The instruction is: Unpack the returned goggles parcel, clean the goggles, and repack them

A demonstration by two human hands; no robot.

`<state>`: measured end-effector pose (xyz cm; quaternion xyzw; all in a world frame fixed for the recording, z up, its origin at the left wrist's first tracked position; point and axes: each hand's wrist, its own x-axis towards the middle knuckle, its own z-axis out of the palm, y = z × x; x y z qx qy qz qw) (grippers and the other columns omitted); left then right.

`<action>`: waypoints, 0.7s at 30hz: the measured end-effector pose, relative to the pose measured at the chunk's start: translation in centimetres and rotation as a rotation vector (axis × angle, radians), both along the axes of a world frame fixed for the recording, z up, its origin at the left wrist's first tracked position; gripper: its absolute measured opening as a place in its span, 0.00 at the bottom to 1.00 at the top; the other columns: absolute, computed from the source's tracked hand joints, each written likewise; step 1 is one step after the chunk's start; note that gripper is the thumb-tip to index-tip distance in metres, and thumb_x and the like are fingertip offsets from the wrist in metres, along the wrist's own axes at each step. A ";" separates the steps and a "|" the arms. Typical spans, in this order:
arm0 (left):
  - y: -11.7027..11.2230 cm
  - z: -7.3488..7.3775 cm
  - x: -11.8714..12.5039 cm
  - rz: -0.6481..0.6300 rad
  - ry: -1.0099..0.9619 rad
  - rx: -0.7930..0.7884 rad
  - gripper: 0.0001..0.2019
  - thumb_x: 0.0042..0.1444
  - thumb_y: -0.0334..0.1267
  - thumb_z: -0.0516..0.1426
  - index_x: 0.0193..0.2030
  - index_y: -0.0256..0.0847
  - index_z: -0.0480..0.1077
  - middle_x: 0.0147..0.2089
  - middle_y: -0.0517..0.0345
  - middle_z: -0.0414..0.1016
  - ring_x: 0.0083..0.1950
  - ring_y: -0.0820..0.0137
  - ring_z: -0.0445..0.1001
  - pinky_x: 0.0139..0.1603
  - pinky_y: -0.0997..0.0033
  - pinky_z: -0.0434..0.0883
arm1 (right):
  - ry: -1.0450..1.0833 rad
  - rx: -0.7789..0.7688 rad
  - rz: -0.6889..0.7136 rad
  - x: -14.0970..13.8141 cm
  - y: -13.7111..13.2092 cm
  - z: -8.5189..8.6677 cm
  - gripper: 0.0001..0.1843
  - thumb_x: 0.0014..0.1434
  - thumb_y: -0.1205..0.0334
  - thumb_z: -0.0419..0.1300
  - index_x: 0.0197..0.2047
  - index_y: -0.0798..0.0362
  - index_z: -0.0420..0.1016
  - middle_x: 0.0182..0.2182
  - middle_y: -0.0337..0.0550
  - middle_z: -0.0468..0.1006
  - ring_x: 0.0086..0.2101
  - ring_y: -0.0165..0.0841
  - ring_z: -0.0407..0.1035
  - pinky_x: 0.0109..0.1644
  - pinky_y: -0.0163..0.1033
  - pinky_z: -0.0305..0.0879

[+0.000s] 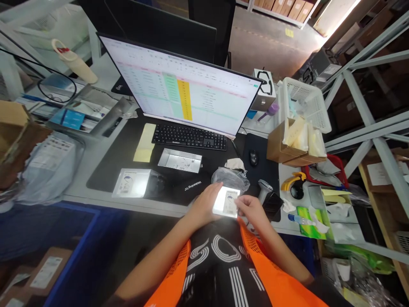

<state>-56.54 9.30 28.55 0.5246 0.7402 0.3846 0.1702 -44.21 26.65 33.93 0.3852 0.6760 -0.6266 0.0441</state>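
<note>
My left hand is wrapped around the left side of a small white box near the desk's front edge. A printed label with a small picture is on the box's top face. My right hand pinches at the box's right edge, beside the label; its fingertips are partly hidden. Just beyond the box lies a crumpled clear plastic bag. To the left, a similar white box with a label lies on the black desk mat. An open shallow tray sits behind it.
A monitor showing a spreadsheet stands behind the keyboard. Right of it are a mouse, a barcode scanner, a cardboard box and a yellow tape dispenser. A grey plastic-wrapped package is at left.
</note>
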 end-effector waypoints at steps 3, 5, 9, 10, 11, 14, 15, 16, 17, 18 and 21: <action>0.1 -0.2 0.0 0.009 -0.004 -0.005 0.56 0.45 0.37 0.70 0.74 0.39 0.40 0.70 0.34 0.58 0.70 0.45 0.59 0.69 0.40 0.62 | -0.022 0.015 -0.001 -0.2 0.0 -0.2 0.27 0.45 0.35 0.67 0.22 0.54 0.72 0.16 0.38 0.71 0.18 0.28 0.61 0.25 0.35 0.58; 0.1 -0.2 0.0 0.010 -0.005 -0.009 0.57 0.44 0.36 0.70 0.74 0.39 0.40 0.70 0.34 0.58 0.70 0.44 0.59 0.69 0.40 0.62 | -0.035 0.027 -0.007 -0.2 0.0 -0.3 0.27 0.45 0.36 0.66 0.22 0.54 0.72 0.17 0.39 0.71 0.18 0.28 0.62 0.25 0.35 0.58; 0.2 -0.1 -0.1 0.000 -0.002 -0.019 0.58 0.42 0.35 0.71 0.74 0.38 0.41 0.69 0.34 0.59 0.70 0.44 0.59 0.69 0.40 0.62 | -0.056 0.050 -0.016 -0.3 -0.1 -0.3 0.25 0.46 0.38 0.65 0.22 0.54 0.72 0.17 0.40 0.72 0.18 0.29 0.63 0.26 0.35 0.59; 0.2 0.0 -0.1 -0.003 -0.002 -0.022 0.58 0.42 0.35 0.71 0.74 0.39 0.41 0.69 0.34 0.59 0.70 0.44 0.59 0.69 0.40 0.62 | -0.060 0.053 -0.016 -0.4 -0.2 -0.2 0.24 0.46 0.39 0.65 0.21 0.54 0.72 0.17 0.40 0.72 0.18 0.29 0.64 0.26 0.35 0.60; 0.2 0.1 -0.2 -0.005 -0.003 -0.026 0.57 0.42 0.35 0.71 0.74 0.39 0.41 0.69 0.35 0.59 0.70 0.45 0.59 0.69 0.41 0.62 | -0.063 0.055 -0.017 -0.4 -0.2 -0.2 0.24 0.46 0.39 0.65 0.21 0.53 0.72 0.17 0.40 0.72 0.18 0.29 0.64 0.26 0.35 0.60; 0.2 0.3 -0.2 -0.004 -0.003 -0.038 0.57 0.42 0.34 0.71 0.74 0.40 0.42 0.69 0.37 0.60 0.69 0.46 0.60 0.69 0.41 0.63 | -0.070 0.064 -0.022 -0.6 -0.3 0.0 0.22 0.46 0.41 0.64 0.20 0.53 0.71 0.16 0.40 0.72 0.18 0.29 0.64 0.26 0.35 0.61; 0.3 0.3 -0.2 -0.003 -0.001 -0.041 0.56 0.42 0.34 0.71 0.74 0.41 0.42 0.69 0.37 0.60 0.69 0.46 0.60 0.69 0.41 0.63 | -0.072 0.067 -0.025 -0.6 -0.3 0.0 0.22 0.46 0.42 0.63 0.19 0.53 0.70 0.16 0.40 0.72 0.18 0.29 0.64 0.26 0.35 0.61; 0.3 0.4 -0.3 -0.003 0.000 -0.043 0.56 0.42 0.33 0.71 0.74 0.41 0.42 0.68 0.37 0.60 0.69 0.46 0.60 0.69 0.42 0.63 | -0.074 0.070 -0.027 -0.7 -0.3 0.0 0.21 0.46 0.42 0.63 0.19 0.53 0.70 0.16 0.40 0.72 0.18 0.29 0.64 0.26 0.35 0.61; 0.3 0.5 -0.3 -0.005 0.002 -0.045 0.56 0.42 0.33 0.71 0.73 0.41 0.42 0.68 0.38 0.60 0.69 0.47 0.60 0.69 0.42 0.63 | -0.076 0.074 -0.030 -0.7 -0.3 0.0 0.21 0.46 0.43 0.63 0.19 0.53 0.70 0.16 0.40 0.72 0.18 0.29 0.65 0.26 0.35 0.61; 0.3 0.5 -0.3 -0.008 0.003 -0.046 0.56 0.42 0.33 0.71 0.73 0.41 0.42 0.68 0.38 0.60 0.69 0.47 0.60 0.69 0.42 0.63 | -0.078 0.077 -0.031 -0.7 -0.3 0.0 0.21 0.46 0.43 0.62 0.19 0.53 0.70 0.16 0.40 0.72 0.18 0.29 0.65 0.26 0.35 0.61; 0.4 0.7 -0.3 -0.016 0.007 -0.045 0.55 0.42 0.32 0.71 0.73 0.41 0.44 0.68 0.38 0.60 0.68 0.48 0.60 0.69 0.43 0.63 | -0.086 0.085 -0.034 -0.7 -0.3 -0.2 0.20 0.46 0.44 0.62 0.19 0.52 0.70 0.16 0.40 0.72 0.18 0.30 0.65 0.26 0.35 0.61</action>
